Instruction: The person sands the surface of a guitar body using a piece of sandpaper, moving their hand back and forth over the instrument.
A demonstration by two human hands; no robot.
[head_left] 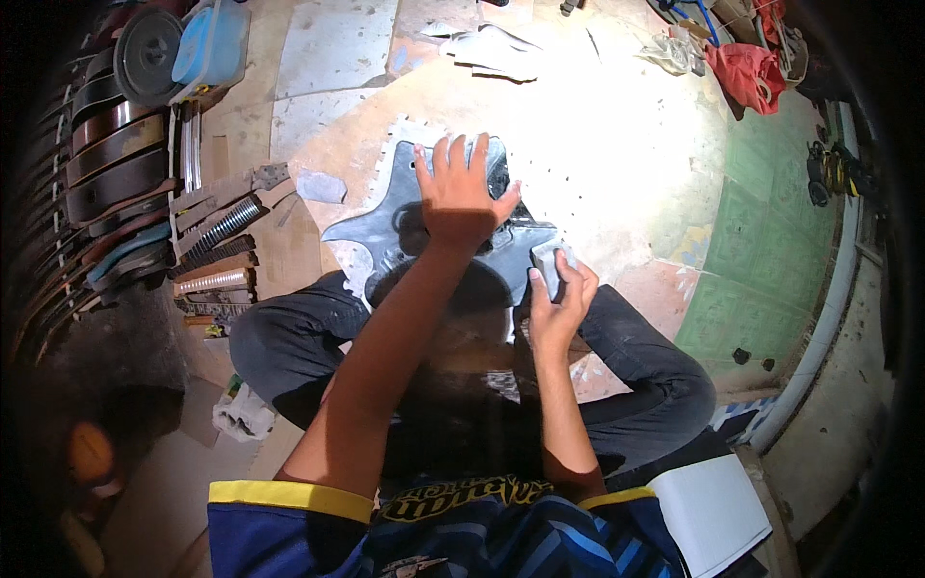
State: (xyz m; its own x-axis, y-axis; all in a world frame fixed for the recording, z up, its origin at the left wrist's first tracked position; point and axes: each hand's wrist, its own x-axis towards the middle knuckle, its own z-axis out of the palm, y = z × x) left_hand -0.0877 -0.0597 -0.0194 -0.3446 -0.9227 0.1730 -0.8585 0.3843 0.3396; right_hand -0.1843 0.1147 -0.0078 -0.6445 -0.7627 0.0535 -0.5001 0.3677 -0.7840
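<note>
A dark, glossy, sharp-pointed flat piece, shaped like an electric guitar body, lies in front of my crossed legs. My left hand rests flat on its upper part, fingers spread and holding nothing. Shadow from my arm and head darkens much of its lower part. At its right edge my right hand grips a small grey block, like a sanding block, between thumb and fingers. Beneath the dark piece sticks out a pale sheet with a notched edge.
To the left stand a rack of curved dark pieces, a blue-lidded plastic box and several metal coil springs. Crumpled pale sheets lie ahead. A red cloth is at the far right; white paper lies near right.
</note>
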